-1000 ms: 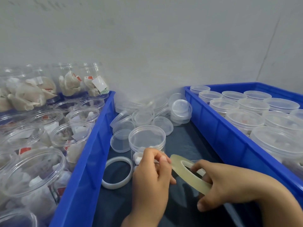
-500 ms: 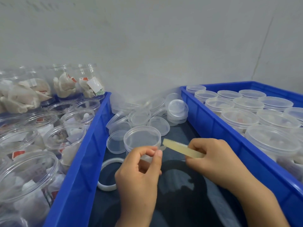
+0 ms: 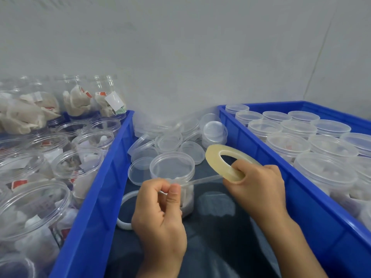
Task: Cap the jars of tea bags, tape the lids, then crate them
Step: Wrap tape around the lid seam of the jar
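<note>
- Head view: a clear round plastic jar with a clear lid (image 3: 172, 167) stands on the dark tabletop (image 3: 216, 237) between two blue plastic crates, pale tea bags faintly visible inside.
- The right hand (image 3: 259, 189) curls round a flat yellowish ring of clear tape (image 3: 222, 161), fingers through its hole, held tilted just right of the jar.
- A thin strip of tape (image 3: 200, 179) stretches from the roll to the left hand (image 3: 160, 209), pinched between thumb and fingers in front of the jar.
- The left blue crate (image 3: 94, 197) holds open jars of tea bags (image 3: 78, 171).
- The right blue crate (image 3: 301, 197) holds lidded jars (image 3: 289, 145).
- Loose clear lids (image 3: 168, 141) are heaped behind the jar; a white ring (image 3: 125, 223) lies beside the left hand.
</note>
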The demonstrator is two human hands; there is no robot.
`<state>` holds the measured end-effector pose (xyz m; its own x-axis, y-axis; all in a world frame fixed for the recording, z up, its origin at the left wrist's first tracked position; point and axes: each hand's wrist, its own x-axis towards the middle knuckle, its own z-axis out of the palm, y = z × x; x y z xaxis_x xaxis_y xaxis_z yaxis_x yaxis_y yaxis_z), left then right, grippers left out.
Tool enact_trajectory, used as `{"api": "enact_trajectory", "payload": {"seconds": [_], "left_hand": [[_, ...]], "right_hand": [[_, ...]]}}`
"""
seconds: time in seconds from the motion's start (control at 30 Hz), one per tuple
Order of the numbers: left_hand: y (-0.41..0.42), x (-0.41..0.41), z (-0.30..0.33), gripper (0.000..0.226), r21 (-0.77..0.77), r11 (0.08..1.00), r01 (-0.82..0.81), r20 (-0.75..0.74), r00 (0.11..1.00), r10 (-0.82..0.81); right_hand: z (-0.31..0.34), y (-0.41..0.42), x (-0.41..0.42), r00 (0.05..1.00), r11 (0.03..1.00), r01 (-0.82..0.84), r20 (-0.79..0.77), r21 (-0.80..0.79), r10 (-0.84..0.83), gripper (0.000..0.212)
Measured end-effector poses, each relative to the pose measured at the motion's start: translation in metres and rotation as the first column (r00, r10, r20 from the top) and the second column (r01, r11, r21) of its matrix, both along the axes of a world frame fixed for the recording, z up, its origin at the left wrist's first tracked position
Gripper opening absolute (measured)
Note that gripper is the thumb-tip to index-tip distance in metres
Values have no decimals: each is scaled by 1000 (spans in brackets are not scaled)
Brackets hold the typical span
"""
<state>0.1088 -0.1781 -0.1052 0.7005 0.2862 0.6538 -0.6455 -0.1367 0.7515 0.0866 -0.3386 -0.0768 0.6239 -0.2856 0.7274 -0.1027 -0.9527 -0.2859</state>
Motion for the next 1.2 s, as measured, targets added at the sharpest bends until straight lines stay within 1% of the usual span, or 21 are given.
{"api": "enact_trajectory", "payload": {"seconds": [0.1, 0.13, 0.2, 0.3, 0.43, 0.6, 0.73, 0.87, 1.0, 1.07, 1.2], "left_hand": [[2, 7, -8, 12, 66, 995, -77, 2, 997, 77], [4, 9, -10, 12, 89, 992, -94, 3, 996, 94], [6, 13, -13, 11, 124, 985, -117, 8, 993, 117], [5, 17, -16, 16, 137, 982, -129, -13, 991, 132], [3, 19, -17, 18, 149, 978, -147, -17, 988, 151], [4, 21, -19, 17, 183, 970, -160, -25, 986, 167], [3, 22, -20, 15, 197, 967, -164, -36, 984, 175], [4, 23, -21, 16, 194, 969, -154, -70, 983, 170], [4, 24, -21, 17, 193, 970, -150, -110, 979, 173], [4, 24, -21, 19, 176, 974, -141, -122, 979, 164], [1, 24, -22, 18, 77, 993, -86, -162, 982, 98]], "right_hand": [[-9, 4, 8, 995, 995, 81, 57, -60, -77, 42], [-11, 5, 10, 992, 991, 95, 90, -89, -87, 40], [-15, 6, 13, 982, 985, 115, 162, -127, -94, 28], [-18, 6, 15, 972, 984, 130, 210, -126, -101, 28], [-21, 7, 18, 971, 983, 156, 200, -97, -134, 26], [-22, 9, 20, 968, 986, 149, 214, -78, -129, 23], [-26, 9, 20, 978, 989, 138, 165, -53, -128, 25], [-24, 15, 20, 979, 993, 121, 165, 10, -121, 26], [-21, 17, 20, 980, 993, 119, 159, 13, -119, 25], [-22, 17, 18, 982, 993, 118, 150, 7, -118, 23], [-24, 17, 19, 983, 994, 107, 145, 12, -108, 22]]}}
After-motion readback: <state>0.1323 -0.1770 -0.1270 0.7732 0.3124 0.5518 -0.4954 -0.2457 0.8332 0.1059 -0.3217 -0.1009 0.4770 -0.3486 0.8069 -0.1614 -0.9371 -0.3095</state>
